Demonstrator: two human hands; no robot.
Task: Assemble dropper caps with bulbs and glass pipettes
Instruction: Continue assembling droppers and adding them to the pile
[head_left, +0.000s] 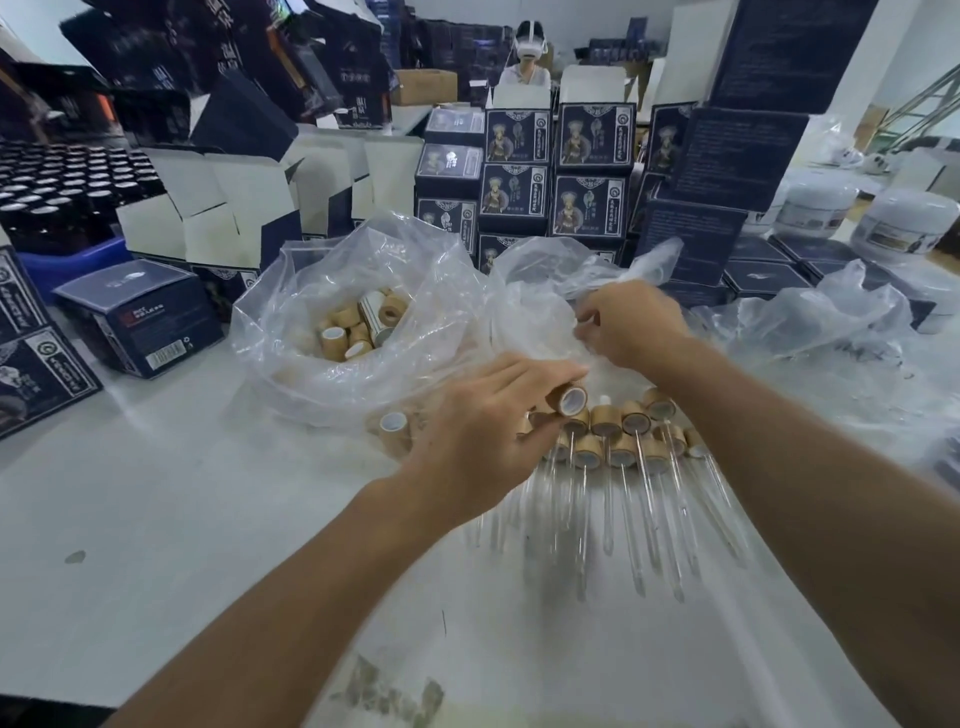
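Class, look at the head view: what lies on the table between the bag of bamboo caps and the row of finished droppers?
The left hand, gripping one bamboo cap.

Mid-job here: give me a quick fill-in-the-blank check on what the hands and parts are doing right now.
1. The left hand holds a bamboo-coloured ____ between its fingers.
2. The right hand reaches into a clear plastic ____.
3. The finished droppers lie in rows on the table with their glass pipettes pointing ____ the person.
4. The loose caps sit in the open bag to the ____ of the left hand.

Missing words: cap; bag; toward; left
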